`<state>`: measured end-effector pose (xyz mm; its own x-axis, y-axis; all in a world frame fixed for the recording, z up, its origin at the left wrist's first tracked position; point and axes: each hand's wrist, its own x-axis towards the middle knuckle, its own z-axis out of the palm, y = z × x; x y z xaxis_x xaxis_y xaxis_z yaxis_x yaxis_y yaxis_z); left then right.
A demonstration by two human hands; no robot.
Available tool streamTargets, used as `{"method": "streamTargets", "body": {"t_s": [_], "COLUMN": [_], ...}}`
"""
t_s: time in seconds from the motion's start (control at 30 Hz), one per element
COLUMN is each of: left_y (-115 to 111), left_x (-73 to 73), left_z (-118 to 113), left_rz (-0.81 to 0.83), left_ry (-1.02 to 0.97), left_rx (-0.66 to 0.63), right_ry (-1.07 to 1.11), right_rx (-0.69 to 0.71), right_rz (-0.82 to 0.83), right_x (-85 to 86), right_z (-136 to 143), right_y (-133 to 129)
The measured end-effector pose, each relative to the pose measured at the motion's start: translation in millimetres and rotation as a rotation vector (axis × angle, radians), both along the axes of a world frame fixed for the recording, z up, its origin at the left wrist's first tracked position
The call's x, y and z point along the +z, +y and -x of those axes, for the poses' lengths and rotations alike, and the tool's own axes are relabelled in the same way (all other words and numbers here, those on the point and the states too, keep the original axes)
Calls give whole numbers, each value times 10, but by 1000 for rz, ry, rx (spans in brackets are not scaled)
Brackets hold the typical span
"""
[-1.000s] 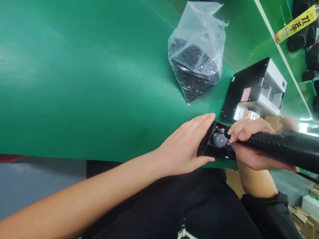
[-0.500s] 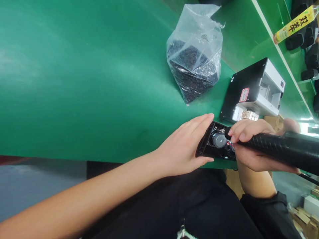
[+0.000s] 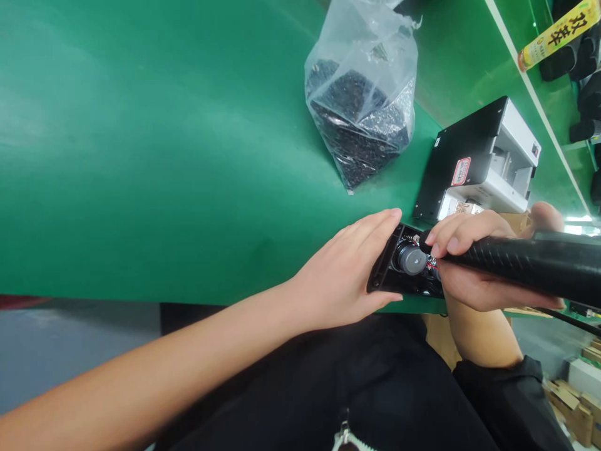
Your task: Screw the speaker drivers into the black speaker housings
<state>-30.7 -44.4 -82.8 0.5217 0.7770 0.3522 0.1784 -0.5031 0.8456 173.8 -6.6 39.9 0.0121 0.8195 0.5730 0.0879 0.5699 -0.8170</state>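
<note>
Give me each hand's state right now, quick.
Left hand: holding the end of the open black case between thumb and fingers.
Right hand: closed around a black cylindrical tool.

Black tool (image 3: 526,262) now slightly higher in view

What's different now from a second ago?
Only the view shifted slightly; nothing was visibly picked up or let go. The left hand still holds the case, the right hand still grips the tool, and the bag and machine stayed put.
</note>
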Motion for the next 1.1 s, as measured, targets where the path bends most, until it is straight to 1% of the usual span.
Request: {"method": "streamTargets", "body": {"t_s": [0.23,0.4,0.57,0.77,0.93,1.1], "left_y": [1,5,9,14,9,8], "left_x": [-25,-22,-33,-14,-25,-40], "left_z": [1,-5,-4,0,4,4], "left_rz": [-14,-3,5,31,5,-9], "left_ry": [4,4,7,23,23,17], "left_rx": [-10,-18,-21,-23,-27,-17], "right_ry": [37,20,25,4,3,26], "right_rx": [3,-17,0,-27,-43,-15], "right_rz": [23,19,28,10,19,-2], "right_x": [21,15,8,5,27,32], "right_z": [-7,9,12,6,-10,-35], "right_y": [-6,-7,-24,-24,-27,-47]}}
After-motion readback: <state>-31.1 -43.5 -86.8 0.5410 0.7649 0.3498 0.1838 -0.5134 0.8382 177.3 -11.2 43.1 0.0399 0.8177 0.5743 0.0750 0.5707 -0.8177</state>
